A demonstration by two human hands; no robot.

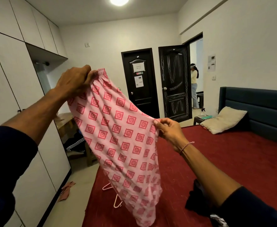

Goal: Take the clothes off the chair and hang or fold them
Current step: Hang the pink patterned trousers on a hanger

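Bedroom light falls on a red bed [232, 161] that fills the near right of the view, with white wardrobes along the left wall. Nearest, a dark garment [195, 200] lies crumpled on the bed beside the right forearm, and two pink hangers [116, 202] rest on the bed's left side, partly behind the hanging cloth. Above them the person holds up pink patterned trousers [118, 136]: the left hand [75, 79] grips the elastic waistband with curled fingers, while the right hand [169, 130] pinches the cloth's far edge between thumb and fingers, so the garment hangs spread over the bed. Farther off, a chair [88, 154] by the wardrobe carries a black striped garment [75, 145], beside a wooden desk [65, 122]. Judging by this, the task looks roughly midway: the trousers are off the chair but neither hung nor folded, and the striped garment awaits.
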